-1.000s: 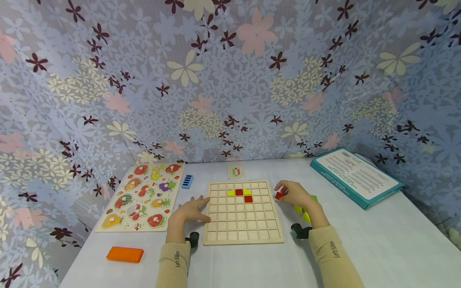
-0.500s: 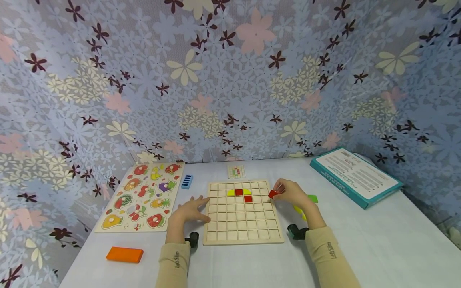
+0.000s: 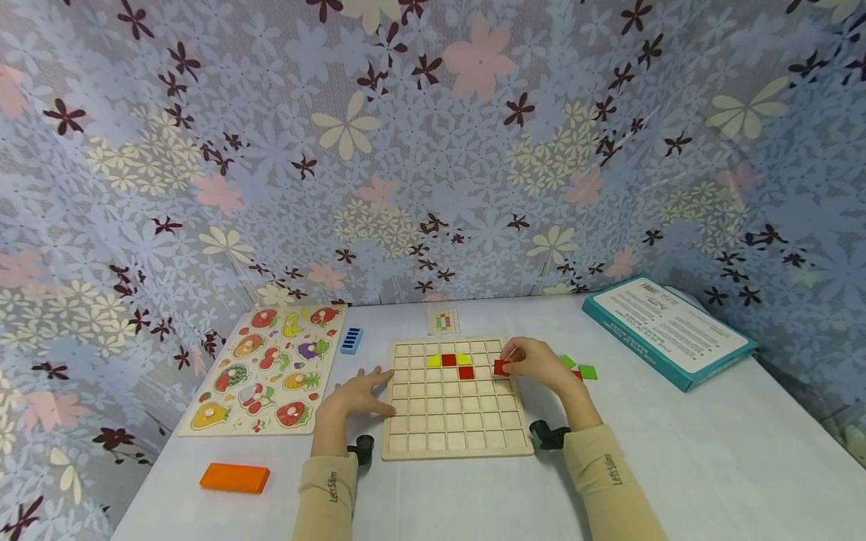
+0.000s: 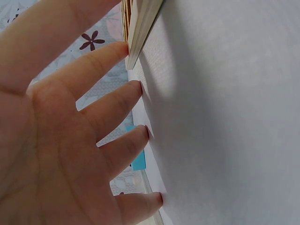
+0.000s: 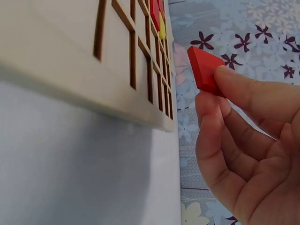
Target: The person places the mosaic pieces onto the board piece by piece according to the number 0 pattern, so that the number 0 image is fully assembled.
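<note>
A red square tile [image 5: 205, 70] is pinched between the thumb and fingers of my right hand [image 3: 537, 362], over the right edge of a wooden grid board [image 3: 446, 421]. My left hand [image 3: 357, 396] lies spread along the board's left edge; in the left wrist view its fingers [image 4: 115, 105] are straight, with a fingertip right at the board's side. Near the board's top sit a red tile [image 3: 449, 361] between two yellow pieces [image 3: 434, 362] and another red tile [image 3: 466, 373] one row lower. Green tiles [image 3: 588, 373] and a bit of red show behind my right wrist, partly hidden.
A small pattern card [image 3: 443, 322] lies behind the board. To the left are a fruit puzzle board [image 3: 271, 368], a blue slotted piece [image 3: 352, 341] and an orange block [image 3: 234, 478]. A teal-edged box [image 3: 670, 330] stands at the back right, before a floral cloth.
My right hand has moved left with the red tile, from beside the board to over its right edge. The left hand has stayed put.
</note>
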`<move>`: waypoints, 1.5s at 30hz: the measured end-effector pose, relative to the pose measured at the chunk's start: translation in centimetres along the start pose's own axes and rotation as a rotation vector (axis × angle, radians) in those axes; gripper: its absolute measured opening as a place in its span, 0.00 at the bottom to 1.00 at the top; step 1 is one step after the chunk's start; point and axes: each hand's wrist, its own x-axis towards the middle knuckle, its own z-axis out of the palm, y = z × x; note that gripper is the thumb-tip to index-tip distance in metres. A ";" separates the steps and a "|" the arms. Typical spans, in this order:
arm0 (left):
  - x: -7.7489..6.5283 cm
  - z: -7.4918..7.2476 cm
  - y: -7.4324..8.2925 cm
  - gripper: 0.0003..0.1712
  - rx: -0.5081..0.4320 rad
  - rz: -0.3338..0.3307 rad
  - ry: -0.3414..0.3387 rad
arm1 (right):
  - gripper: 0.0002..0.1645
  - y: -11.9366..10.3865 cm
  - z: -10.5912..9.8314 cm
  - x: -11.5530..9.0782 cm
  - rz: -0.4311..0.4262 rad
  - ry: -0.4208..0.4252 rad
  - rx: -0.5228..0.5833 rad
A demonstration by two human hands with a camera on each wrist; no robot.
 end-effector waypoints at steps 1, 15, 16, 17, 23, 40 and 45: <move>0.0 0.0 0.0 0.44 -0.001 -0.001 -0.001 | 0.05 0.0 0.1 0.0 -0.010 -0.001 0.002; -0.2 0.0 0.2 0.44 0.004 0.003 -0.001 | 0.10 -0.7 1.4 0.2 -0.075 -0.014 0.026; -0.2 -0.1 0.2 0.44 0.004 0.003 -0.001 | 0.10 -0.8 1.5 0.2 -0.077 -0.015 0.027; -0.2 -0.1 0.2 0.44 0.005 0.003 -0.001 | 0.10 -0.9 1.5 0.2 -0.081 -0.016 0.024; -0.2 0.0 0.1 0.44 0.008 0.001 -0.002 | 0.07 -1.5 1.9 0.1 -0.113 -0.030 0.031; 0.0 0.0 0.0 0.44 0.006 -0.004 -0.004 | 0.05 -2.0 3.5 0.4 -0.096 -0.044 0.046; 0.1 0.1 -0.1 0.44 0.006 -0.007 -0.004 | 0.05 -2.1 3.8 0.3 -0.089 -0.044 0.030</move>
